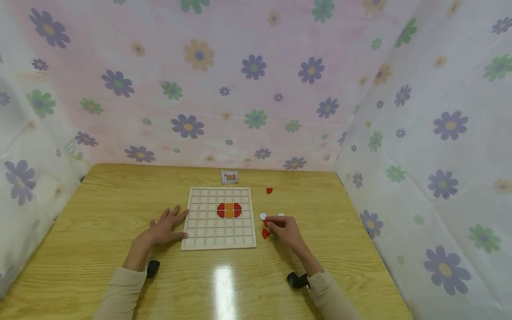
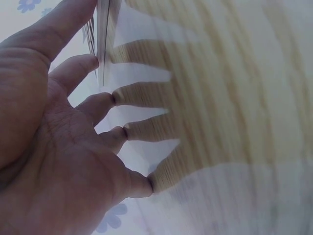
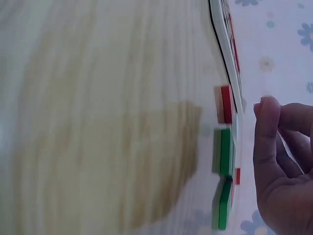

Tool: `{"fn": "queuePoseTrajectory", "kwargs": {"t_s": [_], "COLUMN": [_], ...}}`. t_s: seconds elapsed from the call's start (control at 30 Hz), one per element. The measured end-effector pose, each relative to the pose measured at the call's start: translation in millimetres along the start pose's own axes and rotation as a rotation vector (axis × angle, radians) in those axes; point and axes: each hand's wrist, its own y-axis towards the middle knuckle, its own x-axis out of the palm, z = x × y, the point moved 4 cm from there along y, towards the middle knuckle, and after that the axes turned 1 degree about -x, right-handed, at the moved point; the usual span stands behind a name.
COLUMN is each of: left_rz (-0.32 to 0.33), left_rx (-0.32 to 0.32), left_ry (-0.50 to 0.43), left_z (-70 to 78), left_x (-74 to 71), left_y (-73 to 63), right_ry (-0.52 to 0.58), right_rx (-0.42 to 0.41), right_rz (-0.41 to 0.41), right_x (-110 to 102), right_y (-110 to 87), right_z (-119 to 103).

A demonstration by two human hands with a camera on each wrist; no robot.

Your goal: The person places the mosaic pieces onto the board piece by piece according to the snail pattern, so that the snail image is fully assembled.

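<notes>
A square wooden grid board [image 1: 204, 231] lies on the table. Near its right middle, red rounded pieces [image 1: 221, 210] flank orange squares [image 1: 229, 210] in the cells. My left hand [image 1: 166, 227] is spread beside the board, its thumb and index finger touching the left edge. To the right of the board, my right hand [image 1: 286, 231] pinches a small red piece [image 1: 265, 222] between thumb and fingertips, mostly hidden; in the right wrist view the hand [image 3: 288, 152] is raised off the table. Another red piece [image 1: 265, 234] lies just below the fingertips.
White-looking round pieces [image 1: 262, 216] lie near the right hand, and a red quarter-round piece [image 1: 269, 190] farther back. Green-edged pieces [image 3: 225, 152] show in the right wrist view. A small picture card [image 1: 230, 177] lies behind the board. Flowered cloth [image 1: 224, 106] surrounds the table.
</notes>
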Motion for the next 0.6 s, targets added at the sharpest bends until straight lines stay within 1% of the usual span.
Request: {"fn": "queuePoseTrajectory", "kwargs": {"t_s": [0.1, 0.27, 0.47, 0.6], "left_rz": [0.006, 0.014, 0.017, 0.019], "left_rx": [0.007, 0.011, 0.009, 0.01], "left_ry": [0.016, 0.033, 0.038, 0.04], "left_z": [-1.0, -2.4, -3.3, -3.3], "left_x": [0.0, 0.8, 1.8, 2.8], "left_y": [0.2, 1.7, 2.3, 3.1], "right_ry": [-0.001, -0.012, -0.121, -0.179], "right_rx": [0.005, 0.002, -0.006, -0.007], "right_rz": [0.017, 0.012, 0.029, 0.068], "right_x": [11, 28, 47, 55], "right_y": [1.8, 7.7, 16.9, 22.5], "right_z": [-3, -10, -15, -15]}}
